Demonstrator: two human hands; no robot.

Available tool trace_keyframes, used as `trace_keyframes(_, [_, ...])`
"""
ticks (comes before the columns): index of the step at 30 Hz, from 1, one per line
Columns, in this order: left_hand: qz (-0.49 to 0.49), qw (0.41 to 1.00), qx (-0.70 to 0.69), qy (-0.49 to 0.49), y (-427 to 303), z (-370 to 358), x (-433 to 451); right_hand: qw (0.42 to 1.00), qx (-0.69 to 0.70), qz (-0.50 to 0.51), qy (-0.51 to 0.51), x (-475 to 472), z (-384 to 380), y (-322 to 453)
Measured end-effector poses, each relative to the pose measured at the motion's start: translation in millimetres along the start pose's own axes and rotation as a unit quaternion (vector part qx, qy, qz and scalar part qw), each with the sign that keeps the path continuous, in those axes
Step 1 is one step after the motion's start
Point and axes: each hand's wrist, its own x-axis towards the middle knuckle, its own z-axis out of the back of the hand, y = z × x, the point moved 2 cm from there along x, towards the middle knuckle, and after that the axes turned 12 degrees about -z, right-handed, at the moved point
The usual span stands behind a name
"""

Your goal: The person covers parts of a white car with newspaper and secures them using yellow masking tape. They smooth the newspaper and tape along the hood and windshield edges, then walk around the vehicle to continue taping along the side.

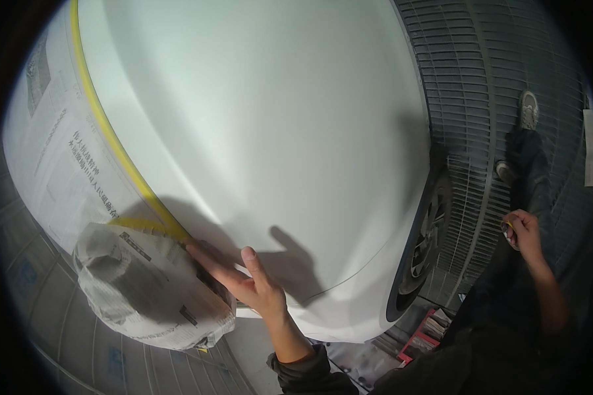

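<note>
A white car body panel (pixel 276 138) fills the middle of the view. Along its left edge, yellow masking tape (pixel 109 133) holds down newspaper sheeting (pixel 54 133). At lower left, a bulging part is wrapped in crumpled newspaper (pixel 138 286), with more yellow tape along its top. My left hand (pixel 259 291) lies with fingers extended at the border between this wrapping and the panel, fingertips at the tape's end, thumb raised. Off to the right, away from the car, my right hand (pixel 524 232) grips a small roll of yellow tape (pixel 510 235).
A car wheel (pixel 427 237) sits under the panel's right side. Slatted floor grating (pixel 454 74) runs along the right. My shoe (pixel 529 109) stands on it. Near my body is a red tray (pixel 420 340) containing folded papers. A pale sheet (pixel 591 148) shows at the far right.
</note>
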Motion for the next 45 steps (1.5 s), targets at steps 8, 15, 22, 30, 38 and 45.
trace_keyframes(8, [-0.005,0.998,-0.005,-0.065,16,6,15,1.000,-0.026,0.007,0.006,10,1,19])
trace_keyframes(15, [0.010,0.997,0.064,0.052,9,13,-37,0.999,-0.032,0.002,-0.009,7,2,32])
trace_keyframes(22, [0.072,0.996,0.048,0.024,12,19,-61,0.998,-0.050,0.017,-0.015,14,5,18])
trace_keyframes(30, [0.065,0.994,0.083,0.013,27,31,-100,0.999,-0.049,0.009,-0.003,19,7,-20])
trace_keyframes(38, [0.042,0.984,0.166,0.059,22,39,-129,0.999,-0.036,0.020,0.001,23,20,-50])
trace_keyframes(45, [-0.016,0.947,0.299,0.114,35,50,-140,0.998,-0.055,0.014,-0.005,23,17,-39])
